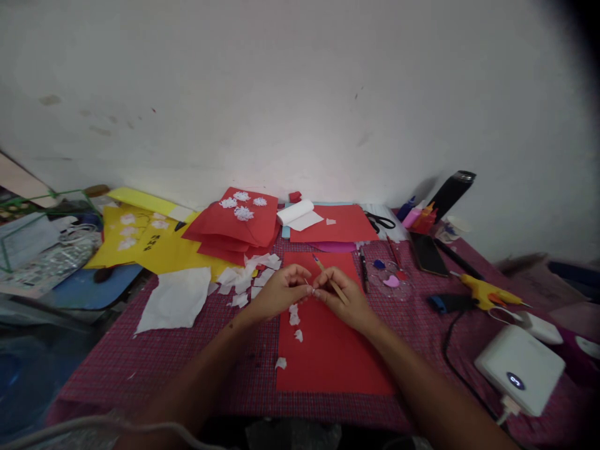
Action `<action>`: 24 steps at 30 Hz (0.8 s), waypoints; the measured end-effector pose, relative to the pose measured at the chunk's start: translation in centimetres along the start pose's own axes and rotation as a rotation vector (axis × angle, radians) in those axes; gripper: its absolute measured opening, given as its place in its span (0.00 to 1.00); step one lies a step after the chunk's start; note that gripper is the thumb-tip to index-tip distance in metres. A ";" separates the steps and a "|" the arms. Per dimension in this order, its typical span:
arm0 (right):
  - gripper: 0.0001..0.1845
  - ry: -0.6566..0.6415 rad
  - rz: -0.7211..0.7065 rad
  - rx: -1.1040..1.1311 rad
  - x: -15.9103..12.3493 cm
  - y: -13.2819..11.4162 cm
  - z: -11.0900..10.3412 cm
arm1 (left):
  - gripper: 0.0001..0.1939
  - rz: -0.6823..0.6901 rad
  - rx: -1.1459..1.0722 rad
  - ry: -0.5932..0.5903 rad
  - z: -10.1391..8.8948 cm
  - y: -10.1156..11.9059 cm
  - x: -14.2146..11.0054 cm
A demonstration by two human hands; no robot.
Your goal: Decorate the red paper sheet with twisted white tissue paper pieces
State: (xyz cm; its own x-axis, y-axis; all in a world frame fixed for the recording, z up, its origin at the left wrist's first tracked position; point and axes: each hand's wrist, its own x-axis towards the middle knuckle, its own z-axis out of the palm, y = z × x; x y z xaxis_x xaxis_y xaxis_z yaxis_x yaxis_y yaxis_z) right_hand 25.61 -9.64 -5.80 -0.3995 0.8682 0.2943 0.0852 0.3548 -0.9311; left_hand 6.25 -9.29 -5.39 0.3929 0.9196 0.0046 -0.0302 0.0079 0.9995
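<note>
My left hand point(284, 290) pinches a tiny white paper piece point(312, 291), mostly hidden by the fingertips. From the other side, the thumb and finger of my right hand point(345, 299) close on that same piece. A thin wooden pencil-like stick point(338, 291) with a dark tip is tucked across the fingers of my right hand. Both hands are above a red paper sheet point(332, 359). On its left part lie a few crumpled white bits, among them a paper bit point(294, 314). Torn white paper squares point(244, 278) are scattered to the left of my left hand.
Red sheets point(253, 228) with white flowers and yellow paper point(173, 253) lie back left. A white paper roll point(296, 214), scissors point(382, 221) and paint bottles point(424, 217) stand or lie behind. At right are a phone point(429, 254), yellow glue gun point(490, 292) and white power bank point(521, 369).
</note>
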 end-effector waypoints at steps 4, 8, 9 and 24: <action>0.07 -0.006 0.002 -0.004 0.0 -0.1 0.0 | 0.13 0.001 0.012 0.007 0.0 0.1 0.0; 0.07 -0.007 -0.001 -0.022 0.0 -0.2 0.0 | 0.13 -0.007 0.042 0.013 0.1 0.2 0.0; 0.07 -0.010 0.000 -0.024 0.0 -0.3 0.0 | 0.13 -0.008 0.044 0.014 0.0 0.1 0.0; 0.07 0.005 0.000 -0.013 0.0 -0.1 0.1 | 0.12 -0.008 0.051 0.021 0.1 0.1 0.0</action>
State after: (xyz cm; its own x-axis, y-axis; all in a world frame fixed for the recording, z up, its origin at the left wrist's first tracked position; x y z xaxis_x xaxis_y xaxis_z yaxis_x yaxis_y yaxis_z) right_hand 25.50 -9.71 -5.70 -0.3952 0.8699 0.2950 0.0972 0.3590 -0.9283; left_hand 6.32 -9.37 -5.30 0.3738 0.9275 -0.0040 0.0202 -0.0039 0.9998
